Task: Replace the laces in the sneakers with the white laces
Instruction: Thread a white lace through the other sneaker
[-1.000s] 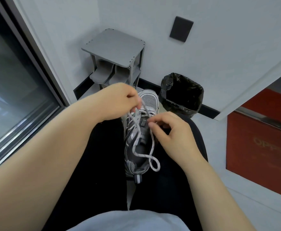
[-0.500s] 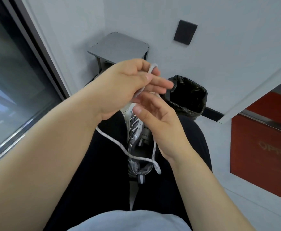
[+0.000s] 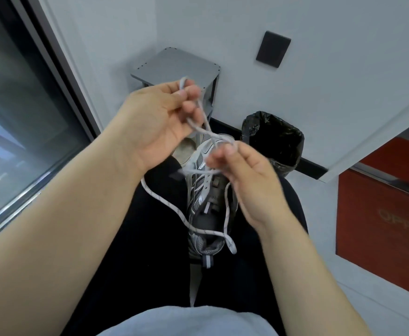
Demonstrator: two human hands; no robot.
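A grey and silver sneaker lies between my thighs, toe pointing away from me. A pale speckled lace trails from it across my left thigh and loops at the heel. My left hand is raised above the toe, pinching a stretch of that lace between thumb and fingertips. My right hand hovers over the shoe's right side with its fingertips closed on the lace near the toe. The lace crosses itself between the two hands. A second sneaker peeks out on the floor behind my left hand.
A small grey stool stands against the white wall ahead. A bin with a black bag sits to its right. A dark glass pane runs along the left, and a red cabinet stands at the right.
Both hands have come up off the shoe's eyelets, pulling a long length of lace free. The left hand rose highest; the lace now drapes over my left thigh.
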